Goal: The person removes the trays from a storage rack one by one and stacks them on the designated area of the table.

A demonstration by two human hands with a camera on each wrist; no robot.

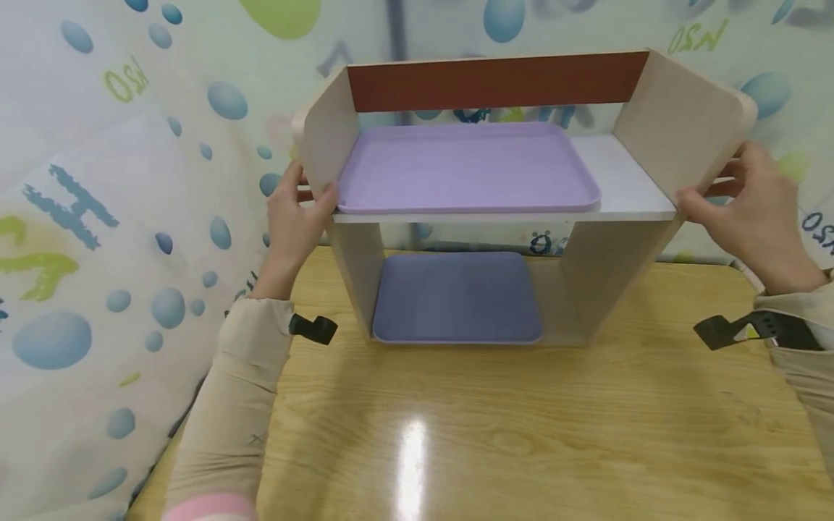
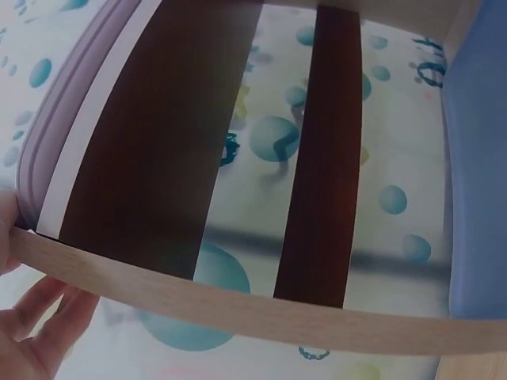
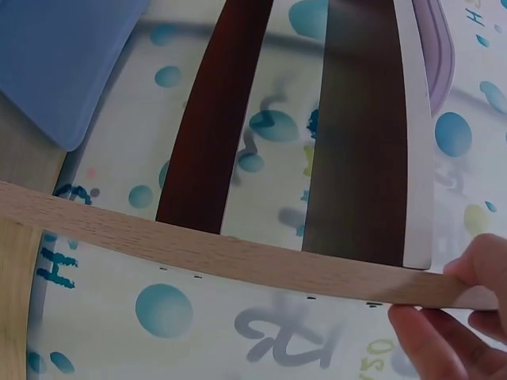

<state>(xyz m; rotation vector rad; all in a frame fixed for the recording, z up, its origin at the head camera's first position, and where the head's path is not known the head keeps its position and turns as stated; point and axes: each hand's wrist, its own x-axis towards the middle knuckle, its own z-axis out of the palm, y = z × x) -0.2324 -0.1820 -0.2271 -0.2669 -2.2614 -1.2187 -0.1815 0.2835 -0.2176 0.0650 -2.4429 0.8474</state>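
Shelf (image 1: pixel 456 218) stands near the back edge of the table (image 1: pixel 508 420), your left hand (image 1: pixel 293 217) and right hand (image 1: pixel 759 210) gripping its sides; purple tray (image 1: pixel 465 170) above, blue tray (image 1: pixel 456 298) below, patterned backdrop (image 1: pixel 224 174) behind.

We stretch our left arm (image 1: pixel 231 391) and right arm (image 1: pixel 808 383) forward; our left hand (image 1: pixel 293 221) is raised by the desk's (image 1: pixel 521 434) far left corner, our right hand (image 1: pixel 762 217) by its far right corner, both pinching, thumbs (image 1: pixel 696 206) opposite bent fingers (image 3: pixel 428 340).
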